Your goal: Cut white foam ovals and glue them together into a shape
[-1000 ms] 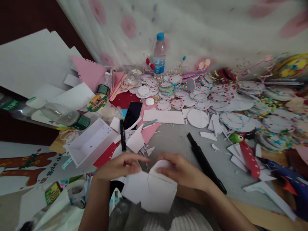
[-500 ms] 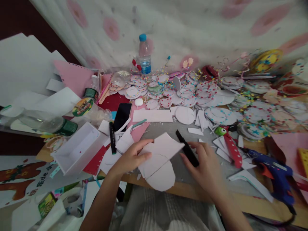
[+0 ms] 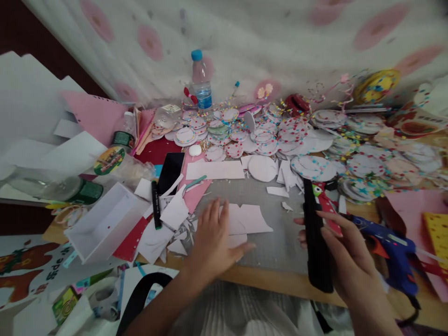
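My left hand (image 3: pixel 215 242) lies with fingers spread over a white sheet of card or foam board (image 3: pixel 250 218) with a curved right edge. A lower part of the card shows below my fingers; the rest is hidden under the hand. My right hand (image 3: pixel 353 261) is closed around a black utility knife (image 3: pixel 317 238), raised to the right of the card, apart from it. Under the card is a grey cutting mat (image 3: pixel 280 252). A white disc (image 3: pixel 262 168) and a white strip (image 3: pixel 215 170) lie farther back on the mat.
Many decorated discs (image 3: pixel 297 133) spread along the back, beside a water bottle (image 3: pixel 202 84). On the left are a white box (image 3: pixel 108 221), a phone (image 3: pixel 171 172) and a black marker (image 3: pixel 156 205). A blue glue gun (image 3: pixel 388 242) lies right.
My left hand has set the white card down flat on the mat and opened over it. My right hand has moved right with the utility knife. The view has shifted slightly.
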`<state>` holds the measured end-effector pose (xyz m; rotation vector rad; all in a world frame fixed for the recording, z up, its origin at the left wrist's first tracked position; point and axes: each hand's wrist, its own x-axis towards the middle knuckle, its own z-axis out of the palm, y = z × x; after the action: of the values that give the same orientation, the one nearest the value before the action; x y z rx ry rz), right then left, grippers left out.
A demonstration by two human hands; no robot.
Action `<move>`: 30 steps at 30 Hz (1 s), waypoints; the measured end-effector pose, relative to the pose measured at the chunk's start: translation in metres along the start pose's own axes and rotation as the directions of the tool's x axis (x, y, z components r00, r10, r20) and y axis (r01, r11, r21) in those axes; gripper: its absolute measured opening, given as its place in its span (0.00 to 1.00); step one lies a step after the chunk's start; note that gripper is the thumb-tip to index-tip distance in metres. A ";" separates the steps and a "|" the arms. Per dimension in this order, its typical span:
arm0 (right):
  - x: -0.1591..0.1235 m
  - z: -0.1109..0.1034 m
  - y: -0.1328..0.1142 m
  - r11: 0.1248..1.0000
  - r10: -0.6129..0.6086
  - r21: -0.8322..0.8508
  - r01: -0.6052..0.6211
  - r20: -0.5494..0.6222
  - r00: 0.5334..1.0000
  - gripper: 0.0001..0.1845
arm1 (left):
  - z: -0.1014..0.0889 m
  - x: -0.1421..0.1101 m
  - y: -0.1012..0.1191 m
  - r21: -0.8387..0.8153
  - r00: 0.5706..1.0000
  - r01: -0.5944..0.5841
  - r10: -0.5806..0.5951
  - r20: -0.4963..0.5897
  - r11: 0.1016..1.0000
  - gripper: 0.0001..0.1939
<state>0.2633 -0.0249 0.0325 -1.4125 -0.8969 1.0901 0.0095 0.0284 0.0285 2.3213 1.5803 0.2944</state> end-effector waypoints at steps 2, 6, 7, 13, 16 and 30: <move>0.003 -0.002 -0.006 0.980 0.106 0.161 -0.113 0.050 0.993 0.19 | 0.012 -0.013 0.000 0.003 0.997 -0.031 0.031 0.076 0.999 0.53; 0.009 -0.004 -0.012 0.933 0.158 0.301 -0.197 0.149 0.976 0.23 | 0.011 -0.006 -0.013 -0.060 0.937 -0.256 0.262 0.230 0.965 0.50; 0.009 -0.005 -0.012 0.934 0.126 0.318 -0.160 0.126 0.984 0.23 | 0.008 0.001 -0.018 -0.094 0.906 -0.325 0.339 0.254 0.941 0.49; -0.001 -0.002 0.000 0.953 -0.055 0.304 0.023 0.096 0.994 0.28 | -0.001 0.032 -0.037 -0.190 0.766 -0.552 0.584 0.270 0.812 0.33; -0.003 0.007 0.001 0.951 -0.094 0.302 0.060 0.100 0.990 0.32 | -0.003 0.036 -0.037 -0.171 0.736 -0.638 0.660 0.153 0.751 0.22; 0.014 0.021 -0.008 0.913 -0.384 -0.028 0.408 -0.402 0.831 0.19 | 0.027 0.028 0.031 0.039 0.708 -0.699 0.698 -0.108 0.714 0.19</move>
<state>0.2480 -0.0046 0.0383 -1.2615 -0.8002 0.4816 0.0560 0.0403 0.0148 2.8538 0.6374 0.6078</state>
